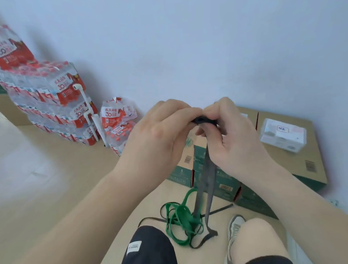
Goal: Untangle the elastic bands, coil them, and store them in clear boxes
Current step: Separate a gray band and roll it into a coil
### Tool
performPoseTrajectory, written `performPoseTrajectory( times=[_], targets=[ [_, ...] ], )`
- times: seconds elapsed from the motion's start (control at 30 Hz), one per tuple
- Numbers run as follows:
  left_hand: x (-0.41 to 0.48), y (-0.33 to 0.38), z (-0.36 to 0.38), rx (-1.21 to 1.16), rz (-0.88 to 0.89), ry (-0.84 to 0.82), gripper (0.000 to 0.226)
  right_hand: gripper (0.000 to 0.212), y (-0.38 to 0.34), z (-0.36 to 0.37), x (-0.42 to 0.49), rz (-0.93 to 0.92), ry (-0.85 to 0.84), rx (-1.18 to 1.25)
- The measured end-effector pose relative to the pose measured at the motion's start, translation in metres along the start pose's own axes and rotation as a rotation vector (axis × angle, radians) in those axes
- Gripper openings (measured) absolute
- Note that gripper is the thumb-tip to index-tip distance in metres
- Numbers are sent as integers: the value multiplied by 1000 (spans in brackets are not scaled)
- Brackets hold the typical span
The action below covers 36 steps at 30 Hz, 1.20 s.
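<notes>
At the centre of the frame, the left hand [154, 133] and right hand [231, 136] meet with fingertips touching, both pinching the rolled top end of a black elastic band [207, 170]. Its strands hang down to the floor at lower centre, tangled there with a green elastic band [181, 220]. At right, a clear box [282, 135] sits on a cardboard carton [307, 163].

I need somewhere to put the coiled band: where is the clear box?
In the head view the clear box sits at the right, on top of a brown cardboard carton against the wall, just beyond the right hand.
</notes>
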<state>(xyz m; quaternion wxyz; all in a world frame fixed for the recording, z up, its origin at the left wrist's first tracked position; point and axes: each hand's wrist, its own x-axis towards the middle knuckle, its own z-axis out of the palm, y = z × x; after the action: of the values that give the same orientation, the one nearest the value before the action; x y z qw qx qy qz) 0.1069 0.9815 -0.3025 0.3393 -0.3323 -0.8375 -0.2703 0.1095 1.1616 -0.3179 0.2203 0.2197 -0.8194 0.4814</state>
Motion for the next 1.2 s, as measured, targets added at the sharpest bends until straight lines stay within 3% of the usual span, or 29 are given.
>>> performPoseTrajectory(
  times=[0.17,0.33,0.47,0.73,0.97,1.2],
  targets=[
    [24,28,-34,46,42,108,18,11,-47,-25,10,-75,92,14],
    [0,34,-40,71,25,62,17,21,-63,-29,-19,296,-40,281],
    [-30,46,-31,18,1,72,17,17,-64,-23,-51,367,11,433],
    [-70,69,-9,-118,-110,90,28,24,-63,-24,-87,448,132,426],
    [-77,83,1,-145,-208,119,22,15,-67,-18,-92,475,175,354],
    [-76,80,-4,-144,-202,150,16,15,-72,-15,-104,489,118,473]
  ],
)
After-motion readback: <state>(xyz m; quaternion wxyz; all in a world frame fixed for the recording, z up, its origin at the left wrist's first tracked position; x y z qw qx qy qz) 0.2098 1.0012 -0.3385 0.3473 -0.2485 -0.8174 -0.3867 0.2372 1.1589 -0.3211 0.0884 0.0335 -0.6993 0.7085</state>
